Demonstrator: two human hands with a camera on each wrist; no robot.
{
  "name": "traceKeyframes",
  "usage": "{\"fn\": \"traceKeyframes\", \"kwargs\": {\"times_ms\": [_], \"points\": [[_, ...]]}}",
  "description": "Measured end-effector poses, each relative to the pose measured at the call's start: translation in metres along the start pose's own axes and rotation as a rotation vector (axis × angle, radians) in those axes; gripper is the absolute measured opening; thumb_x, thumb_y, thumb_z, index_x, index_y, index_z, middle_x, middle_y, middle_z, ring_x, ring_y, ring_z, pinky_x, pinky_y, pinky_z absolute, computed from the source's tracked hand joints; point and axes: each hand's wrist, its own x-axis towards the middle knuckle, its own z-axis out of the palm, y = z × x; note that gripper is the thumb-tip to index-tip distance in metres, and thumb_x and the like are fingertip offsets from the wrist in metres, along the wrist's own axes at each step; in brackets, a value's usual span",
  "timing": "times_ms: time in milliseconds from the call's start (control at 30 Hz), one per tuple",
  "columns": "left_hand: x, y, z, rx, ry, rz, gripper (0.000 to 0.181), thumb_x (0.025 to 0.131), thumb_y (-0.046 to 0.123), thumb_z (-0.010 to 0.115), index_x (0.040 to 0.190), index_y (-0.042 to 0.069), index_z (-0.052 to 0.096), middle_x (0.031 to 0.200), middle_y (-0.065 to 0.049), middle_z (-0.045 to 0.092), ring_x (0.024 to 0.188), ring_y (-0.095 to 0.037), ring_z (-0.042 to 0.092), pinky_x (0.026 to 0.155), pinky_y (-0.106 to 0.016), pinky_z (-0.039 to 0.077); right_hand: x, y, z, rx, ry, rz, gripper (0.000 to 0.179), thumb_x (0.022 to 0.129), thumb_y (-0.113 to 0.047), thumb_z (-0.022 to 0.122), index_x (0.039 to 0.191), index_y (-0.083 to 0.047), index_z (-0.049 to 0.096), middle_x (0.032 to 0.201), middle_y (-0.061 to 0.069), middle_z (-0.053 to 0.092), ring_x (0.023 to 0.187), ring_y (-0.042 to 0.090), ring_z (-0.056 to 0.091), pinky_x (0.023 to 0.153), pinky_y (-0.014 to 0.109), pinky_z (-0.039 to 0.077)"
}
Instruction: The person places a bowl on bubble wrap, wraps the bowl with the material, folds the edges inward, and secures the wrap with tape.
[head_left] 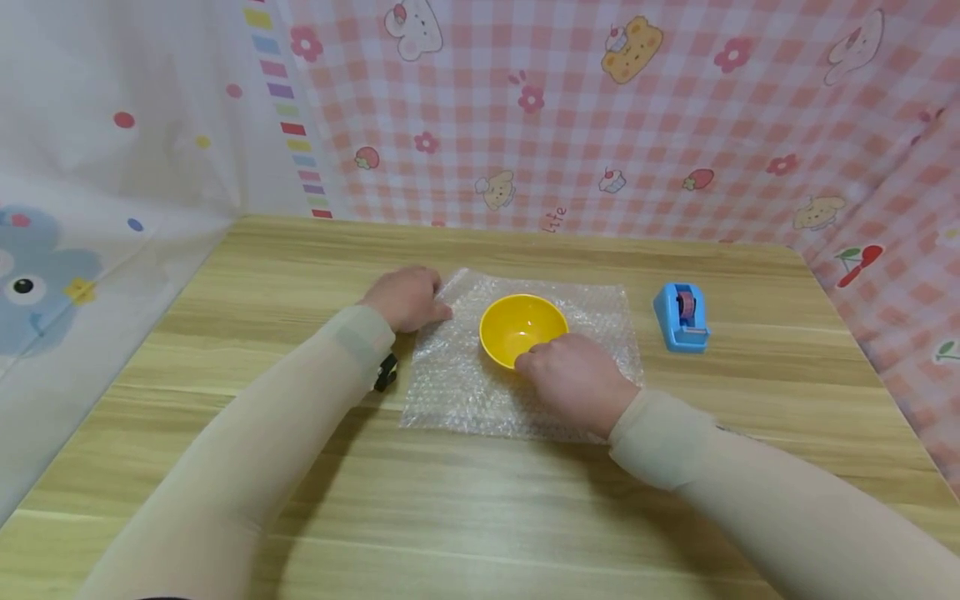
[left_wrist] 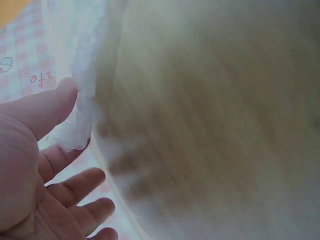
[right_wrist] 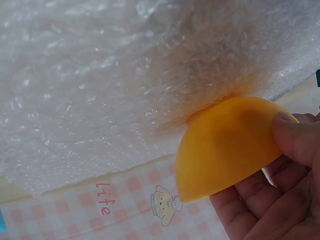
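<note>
A sheet of clear bubble wrap (head_left: 457, 392) lies on the wooden table, with a yellow bowl (head_left: 517, 321) upright near its middle. My right hand (head_left: 577, 379) grips the bowl's near rim; in the right wrist view the thumb (right_wrist: 292, 135) lies on the outer side and the other fingers reach to the rim. At the wrap's far left corner is my left hand (head_left: 408, 300). Its thumb (left_wrist: 60, 97) and index finger touch the wrap's edge, spread apart from each other, while the other fingers are loosely bent.
A blue tape dispenser (head_left: 682, 318) with a pink roll stands right of the wrap. Beside my left forearm is a small black object (head_left: 386, 372), partly hidden. A pink checked cloth (head_left: 555, 125) hangs behind the table, and a white patterned one (head_left: 150, 167) hangs on the left.
</note>
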Motion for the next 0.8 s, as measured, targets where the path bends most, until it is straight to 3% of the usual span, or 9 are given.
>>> {"fn": "traceKeyframes", "kwargs": {"times_ms": [200, 400, 500, 633, 800], "points": [[-0.001, 0.001, -0.001, -0.088, 0.019, 0.005, 0.026, 0.101, 0.036, 0.066, 0.110, 0.011, 0.066, 0.103, -0.007, 0.071, 0.091, -0.026, 0.063, 0.085, -0.040, 0.053, 0.001, 0.000, -0.001, 0.011, -0.020, 0.011, 0.011, 0.096, -0.003, 0.072, 0.093, -0.013, 0.076, 0.083, 0.002, 0.076, 0.065, 0.015, 0.060, 0.071, 0.038, 0.060], [-0.006, 0.003, -0.003, -0.159, 0.056, 0.039, 0.024, 0.106, 0.038, 0.059, 0.105, 0.014, 0.062, 0.097, -0.008, 0.069, 0.086, -0.027, 0.062, 0.079, -0.040, 0.052, 0.000, 0.000, 0.000, 0.007, -0.015, 0.002, 0.010, 0.095, -0.003, 0.074, 0.094, -0.013, 0.076, 0.084, 0.002, 0.077, 0.065, 0.016, 0.061, 0.071, 0.038, 0.061], [-0.008, 0.005, -0.004, -0.196, 0.082, 0.085, 0.024, 0.107, 0.038, 0.058, 0.114, 0.016, 0.063, 0.108, -0.008, 0.072, 0.092, -0.027, 0.063, 0.089, -0.044, 0.055, 0.000, 0.001, 0.000, 0.009, -0.005, -0.002, 0.010, 0.095, -0.003, 0.074, 0.094, -0.013, 0.076, 0.084, 0.002, 0.077, 0.065, 0.016, 0.062, 0.071, 0.038, 0.061], [-0.010, 0.009, -0.005, -0.249, 0.119, 0.157, 0.030, 0.107, 0.037, 0.059, 0.127, 0.016, 0.064, 0.132, -0.008, 0.071, 0.112, -0.026, 0.066, 0.109, -0.050, 0.052, 0.000, 0.001, 0.001, 0.012, 0.000, -0.004, 0.010, 0.095, -0.003, 0.073, 0.093, -0.013, 0.076, 0.085, 0.002, 0.077, 0.065, 0.016, 0.062, 0.070, 0.038, 0.061], [-0.012, 0.014, -0.004, -0.297, 0.140, 0.223, 0.029, 0.106, 0.034, 0.061, 0.127, 0.015, 0.066, 0.139, -0.008, 0.069, 0.126, -0.028, 0.065, 0.113, -0.051, 0.051, 0.000, 0.001, 0.000, 0.006, 0.002, -0.011, 0.012, 0.095, -0.002, 0.072, 0.091, -0.013, 0.075, 0.082, 0.002, 0.075, 0.064, 0.017, 0.061, 0.067, 0.039, 0.059]]}}
